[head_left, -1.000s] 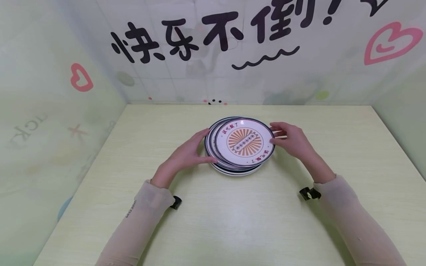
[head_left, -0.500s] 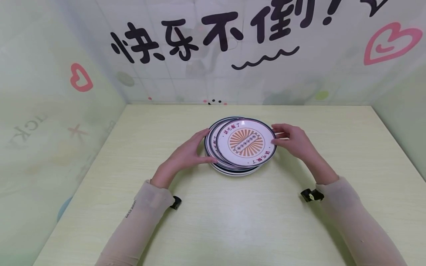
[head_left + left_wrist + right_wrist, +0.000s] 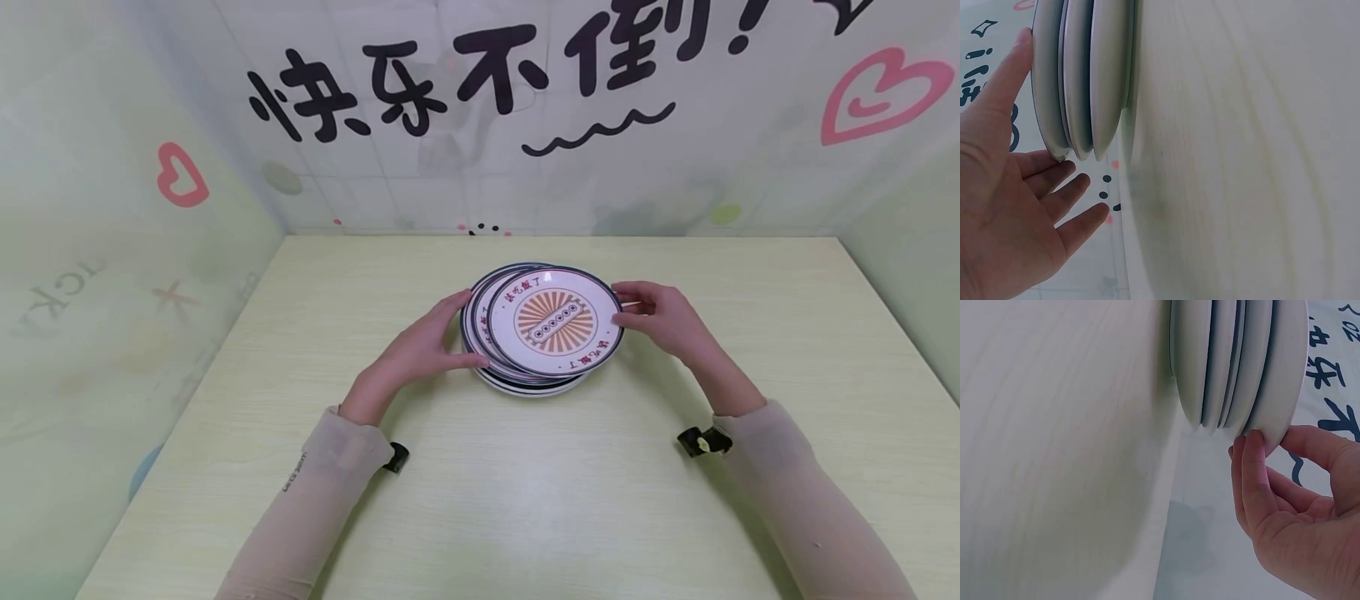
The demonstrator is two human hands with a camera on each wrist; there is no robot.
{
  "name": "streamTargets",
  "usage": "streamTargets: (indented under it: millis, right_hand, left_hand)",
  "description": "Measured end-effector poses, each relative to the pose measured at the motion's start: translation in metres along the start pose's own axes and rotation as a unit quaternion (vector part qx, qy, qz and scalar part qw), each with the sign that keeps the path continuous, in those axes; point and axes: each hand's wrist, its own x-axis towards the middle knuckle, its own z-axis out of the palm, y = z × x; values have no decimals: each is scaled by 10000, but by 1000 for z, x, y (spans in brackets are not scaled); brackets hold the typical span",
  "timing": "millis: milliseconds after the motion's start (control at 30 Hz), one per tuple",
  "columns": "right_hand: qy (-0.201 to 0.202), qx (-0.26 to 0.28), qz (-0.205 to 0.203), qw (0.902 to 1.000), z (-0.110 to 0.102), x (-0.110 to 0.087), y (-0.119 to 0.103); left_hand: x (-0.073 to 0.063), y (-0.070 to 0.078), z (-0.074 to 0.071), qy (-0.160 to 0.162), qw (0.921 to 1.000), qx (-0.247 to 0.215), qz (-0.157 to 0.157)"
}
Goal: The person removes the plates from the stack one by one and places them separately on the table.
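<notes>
In the head view a stack of round plates (image 3: 478,333) sits toward the back of the table. The top plate (image 3: 557,323), white with a dark rim, orange rays and red lettering, lies shifted right over those below. My right hand (image 3: 663,321) pinches its right rim; in the right wrist view the thumb is on the upper face and the fingertips (image 3: 1252,440) are underneath. My left hand (image 3: 420,346) spans the stack's left edge, thumb toward the front. The left wrist view shows its fingers (image 3: 1079,187) spread, with the thumb and index finger at the plate rims.
The pale wood-look table (image 3: 480,500) stretches around the stack. A printed backdrop (image 3: 450,183) with black lettering and pink hearts stands behind it, and side panels (image 3: 112,292) rise left and right. Black bands (image 3: 705,440) are at both sleeve cuffs.
The top plate has slid slightly right with my right hand, uncovering more of the plate below; over the last half second it has hardly moved. My left hand stays in place.
</notes>
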Motion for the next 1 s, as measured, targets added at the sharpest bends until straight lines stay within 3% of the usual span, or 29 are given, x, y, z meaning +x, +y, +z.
streamTargets:
  millis: [400,700,1000]
  right_hand:
    - [-39,244,72,9997,0,3,9]
    - [-196,1170,322,9924,1,2,8]
    - [-314,1673,512,9841,1,0,9]
  left_hand:
    - [2,-2,2,-2,10000,-10,9]
    - [0,-2,1,8,10000,10,6]
    - [0,-3,2,31,10000,-10,28]
